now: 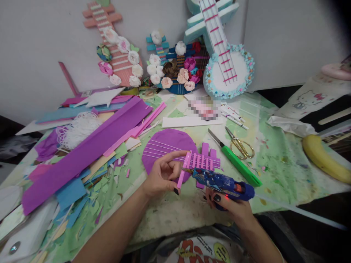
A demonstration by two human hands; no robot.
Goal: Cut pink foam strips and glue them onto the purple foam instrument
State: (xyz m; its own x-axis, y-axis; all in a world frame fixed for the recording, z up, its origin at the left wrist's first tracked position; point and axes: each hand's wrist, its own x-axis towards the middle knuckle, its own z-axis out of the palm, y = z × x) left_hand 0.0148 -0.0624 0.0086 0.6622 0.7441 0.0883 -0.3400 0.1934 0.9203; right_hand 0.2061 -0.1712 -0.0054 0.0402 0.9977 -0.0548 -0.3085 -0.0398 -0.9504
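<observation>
My left hand point(164, 173) pinches a narrow pink strip point(183, 173) upright between thumb and index finger. Wrapped round the handle of a blue hot glue gun point(216, 182) is my right hand point(226, 204); a small red light glows by its thumb. The glue gun's nozzle touches or nearly touches the strip; I cannot tell which. Behind both hands lies a purple paper lute point(170, 142) with white strings over its round body and several pink bars across its neck. The hands and glue gun hide part of it. A pale glue stick point(301, 210) trails from the gun's back.
A green utility knife point(238, 164) with its blade out and gold-handled scissors point(241, 144) lie to the right, near a banana point(326, 157). Purple paper point(87, 149), white string point(79, 129) and scraps cover the left. Finished decorated lutes point(229, 73) lean on the wall.
</observation>
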